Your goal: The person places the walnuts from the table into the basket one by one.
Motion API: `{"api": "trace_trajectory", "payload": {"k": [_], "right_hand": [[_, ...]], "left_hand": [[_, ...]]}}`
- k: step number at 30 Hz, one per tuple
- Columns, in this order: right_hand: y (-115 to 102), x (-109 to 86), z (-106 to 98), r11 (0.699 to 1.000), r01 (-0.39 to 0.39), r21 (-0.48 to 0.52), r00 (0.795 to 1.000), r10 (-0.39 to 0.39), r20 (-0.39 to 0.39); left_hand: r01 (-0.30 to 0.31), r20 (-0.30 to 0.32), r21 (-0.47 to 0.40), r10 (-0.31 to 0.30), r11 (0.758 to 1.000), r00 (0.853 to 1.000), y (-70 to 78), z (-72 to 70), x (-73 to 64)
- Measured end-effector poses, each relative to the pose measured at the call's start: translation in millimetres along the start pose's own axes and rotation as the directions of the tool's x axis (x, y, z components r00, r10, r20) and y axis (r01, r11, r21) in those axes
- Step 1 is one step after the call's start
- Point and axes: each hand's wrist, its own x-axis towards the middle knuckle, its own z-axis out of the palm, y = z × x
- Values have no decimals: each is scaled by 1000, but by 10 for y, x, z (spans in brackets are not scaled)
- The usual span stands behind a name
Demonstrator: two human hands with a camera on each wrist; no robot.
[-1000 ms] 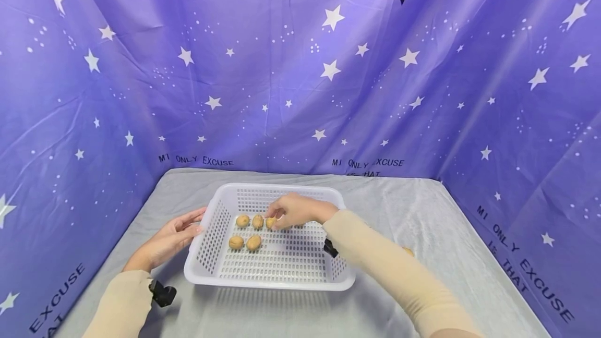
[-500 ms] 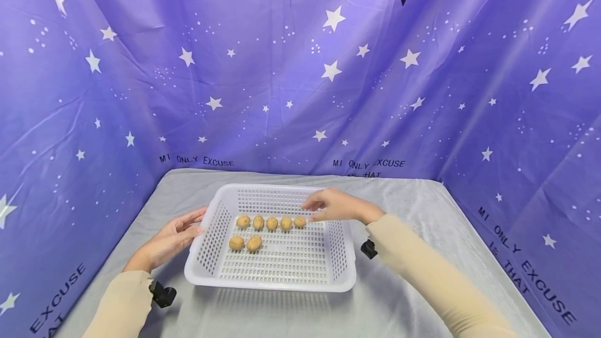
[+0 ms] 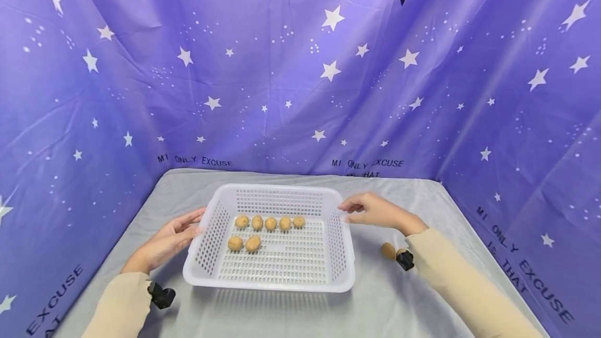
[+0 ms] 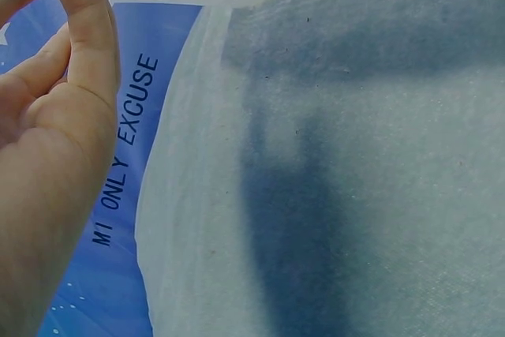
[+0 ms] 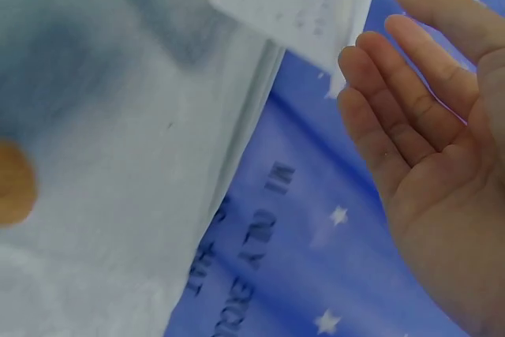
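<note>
A white plastic basket [image 3: 267,288] with slotted walls holds several walnuts in two rows. The back row ends with a walnut [image 3: 299,221] toward the right; two more, including a walnut [image 3: 253,243], lie in front at the left. My left hand [image 3: 165,238] touches the basket's left rim with its fingertips and thumb. At the right rim is my right hand [image 3: 377,210], its fingers relaxed and its palm holding nothing. In the right wrist view the fingertips [image 5: 353,100] reach right up to the basket's edge [image 5: 331,69].
Outside the basket, a walnut [image 3: 388,250] lies on the grey cloth [image 3: 375,296] below my right wrist, with another walnut [image 3: 401,252] partly hidden by the black wrist camera [image 3: 405,260]. A purple star-patterned curtain [image 3: 281,67] surrounds the table's back and sides.
My right hand has let go of a walnut in the back row and moved right, out of the basket to its right rim. My left hand has stayed at the left rim.
</note>
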Motion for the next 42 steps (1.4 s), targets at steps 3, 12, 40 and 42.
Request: {"api": "trace_trajectory", "payload": {"k": [3,12,40,42], "right_hand": [[125,-144,-8,1000,-14,3,1000,14,-26],[502,-573,19,995,-104,-3,994,104,-39],[943,-956,220,960,-237,146,971,228,77],[921,-945,214,961,-238,143,971,230,73]], "left_hand": [[-3,7,0,3,1000,1000,-2,2,-3],[-15,19,-9,15,1000,1000,-14,-1,3],[12,8,-1,-12,1000,1000,-6,-7,22],[12,8,3,-12,1000,1000,-7,-12,19]]}}
